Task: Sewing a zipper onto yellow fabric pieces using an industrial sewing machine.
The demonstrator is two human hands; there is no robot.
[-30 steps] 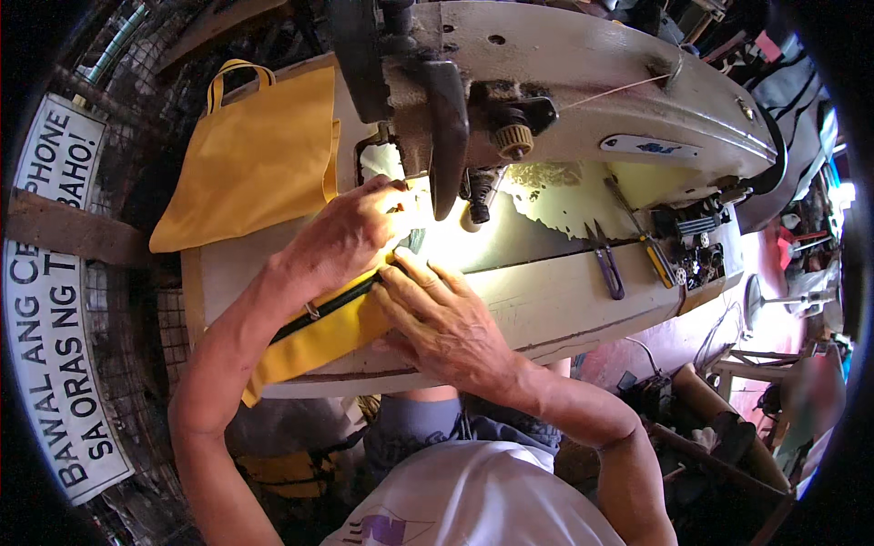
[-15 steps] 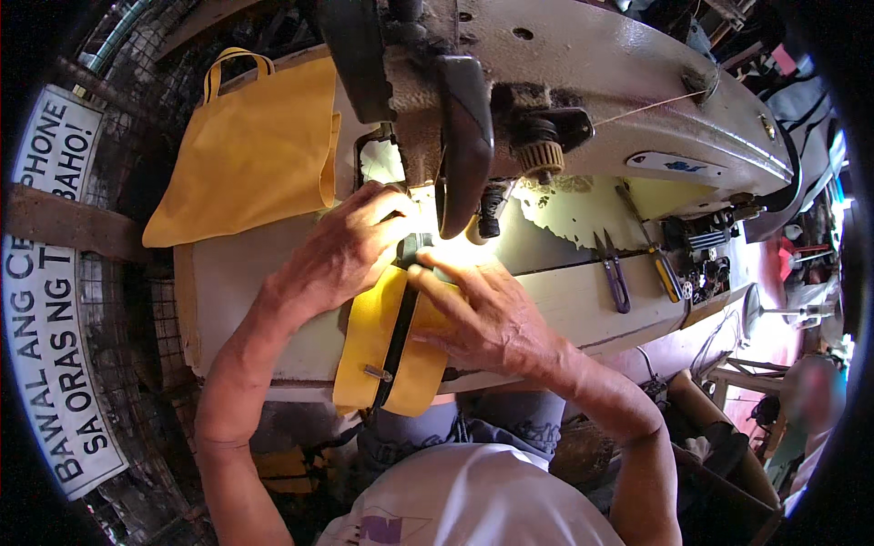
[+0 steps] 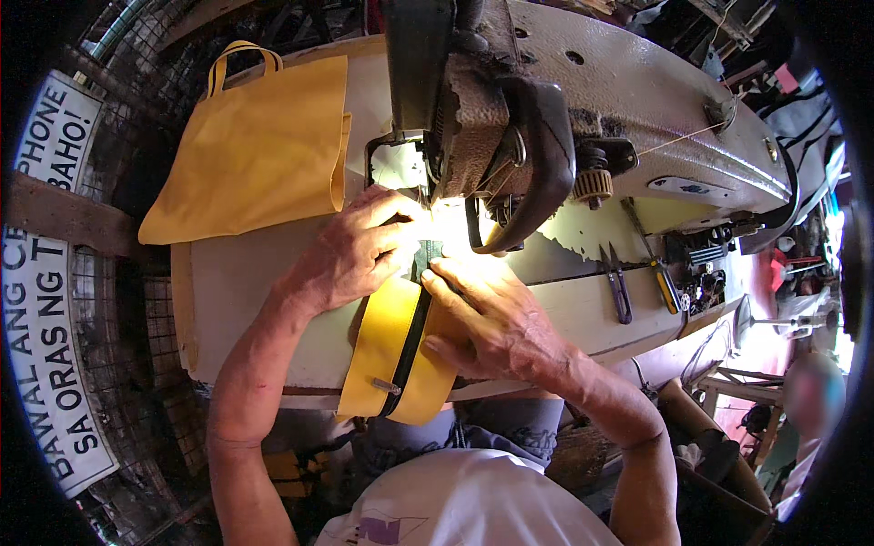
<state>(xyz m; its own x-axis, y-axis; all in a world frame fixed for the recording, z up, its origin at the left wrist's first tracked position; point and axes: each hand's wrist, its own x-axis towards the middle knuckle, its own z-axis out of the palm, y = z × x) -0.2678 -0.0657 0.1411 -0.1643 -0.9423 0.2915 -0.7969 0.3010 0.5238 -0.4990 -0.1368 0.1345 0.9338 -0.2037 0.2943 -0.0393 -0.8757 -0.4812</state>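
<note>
A yellow strip with a black zipper (image 3: 410,341) along its middle runs from the table's front edge up under the sewing machine (image 3: 510,191). Its metal zipper pull (image 3: 386,387) lies near the lower end. My left hand (image 3: 355,255) has its fingers curled and pinching at the strip's upper end, left of the lit needle area. Flat on the right side of the strip lies my right hand (image 3: 501,318), its fingers stretched toward the needle. Bright glare and the machine head hide the needle and the fingertips near it.
A yellow bag (image 3: 255,150) with handles lies at the back left. Right of the machine head are thread snips (image 3: 617,287) and a screwdriver (image 3: 665,282). A wire mesh wall with a white sign (image 3: 55,346) stands left. Another person (image 3: 810,400), blurred, is far right.
The machine, table and bag have shifted in the picture as my head moved; the machine head now sits further right. Both hands stay at the strip near the needle.
</note>
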